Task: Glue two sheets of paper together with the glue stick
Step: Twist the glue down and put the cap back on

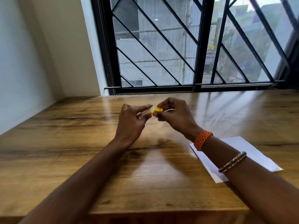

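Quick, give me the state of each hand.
Left hand: closed, gripping the clear end of the glue stick.
Right hand: closed, pinching its yellow end.

No legible text anywhere.

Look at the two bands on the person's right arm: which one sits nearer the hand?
The orange woven band, right at the wrist behind the right hand. The metal bangle sits further up the forearm, over the white paper.

Looks like a room in a home or small office: a glossy wood-grain bench (64, 143) set against plain cream walls (40, 46), under a black-framed window (194, 46) with diagonal bars, buildings outside.
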